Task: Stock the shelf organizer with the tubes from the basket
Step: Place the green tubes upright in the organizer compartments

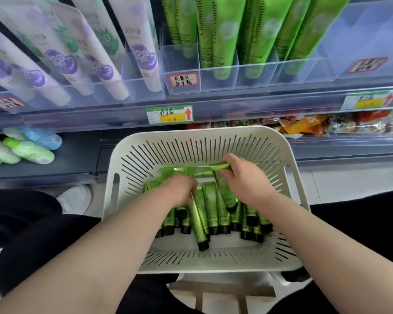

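The right hand (245, 177) has its fingers curled around the crimped end of 1 green tube (224, 191), lifting that end above the pile. The left hand (179, 189) is closed down among the tubes, its fingertips on a slanted tube (197, 223) whose black cap points toward the near wall; whether it has a firm hold I cannot tell. Both hands are inside the white slotted basket (288, 177), where the green tubes (238, 218) lie mostly caps toward the person. This looks like the picking step. Above, the clear shelf organizer (252, 73) holds upright chamomile tubes (256, 32), with bare slots at its left and right. Next, I'd judge, comes raising the gripped tubes clear and slotting them upright.
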`<action>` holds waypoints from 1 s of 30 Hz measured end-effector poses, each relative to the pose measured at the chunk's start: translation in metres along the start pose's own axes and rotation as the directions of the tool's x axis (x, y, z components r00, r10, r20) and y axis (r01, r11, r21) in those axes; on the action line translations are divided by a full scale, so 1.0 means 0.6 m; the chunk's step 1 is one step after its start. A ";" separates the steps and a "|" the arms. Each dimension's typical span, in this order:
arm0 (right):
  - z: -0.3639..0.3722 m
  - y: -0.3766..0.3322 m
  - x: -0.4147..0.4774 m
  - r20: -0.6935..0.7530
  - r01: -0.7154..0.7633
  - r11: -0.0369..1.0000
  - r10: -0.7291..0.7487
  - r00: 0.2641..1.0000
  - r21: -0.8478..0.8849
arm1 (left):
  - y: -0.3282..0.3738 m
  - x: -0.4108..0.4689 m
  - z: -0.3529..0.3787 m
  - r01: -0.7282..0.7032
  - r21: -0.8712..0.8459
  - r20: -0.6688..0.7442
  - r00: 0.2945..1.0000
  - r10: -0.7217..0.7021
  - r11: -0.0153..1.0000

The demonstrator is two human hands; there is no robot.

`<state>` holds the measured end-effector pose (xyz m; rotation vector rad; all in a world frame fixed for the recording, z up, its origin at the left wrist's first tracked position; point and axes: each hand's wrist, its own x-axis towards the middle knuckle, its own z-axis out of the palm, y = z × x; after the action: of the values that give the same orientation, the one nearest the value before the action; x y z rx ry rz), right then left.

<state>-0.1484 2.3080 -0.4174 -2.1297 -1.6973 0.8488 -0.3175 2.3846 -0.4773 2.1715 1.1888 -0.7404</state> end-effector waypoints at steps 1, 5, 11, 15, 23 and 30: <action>-0.001 -0.001 -0.001 -0.003 0.006 1.000 -0.006 1.000 0.002 | -0.003 -0.006 -0.003 -0.014 -0.060 0.002 1.000 0.014 0.998; -0.014 -0.014 -0.010 -0.041 0.028 1.000 -0.029 0.999 -0.011 | -0.004 -0.038 -0.030 -0.051 -0.289 -0.132 0.991 0.013 0.956; -0.052 -0.044 -0.032 -0.196 0.101 0.994 -0.105 0.975 -0.030 | 0.018 -0.102 -0.082 -0.139 -0.516 -0.477 0.866 -0.150 0.845; -0.102 -0.068 -0.045 -0.345 0.143 0.986 -0.166 0.924 -0.092 | 0.038 -0.148 -0.140 -0.239 -0.498 -0.653 0.735 -0.180 0.833; -0.220 -0.136 -0.060 -0.575 0.251 0.937 -0.348 0.740 -0.245 | 0.085 -0.277 -0.317 -0.332 -0.176 -0.939 0.339 -0.057 0.927; -0.279 -0.175 -0.034 -0.635 0.297 0.915 -0.403 0.659 -0.272 | 0.108 -0.275 -0.448 -0.179 -0.022 -0.969 0.245 0.023 0.984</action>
<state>-0.1322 2.3387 -0.2219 -1.7496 -1.6740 -0.1883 -0.2826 2.4474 -0.1634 2.5345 1.4984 1.0051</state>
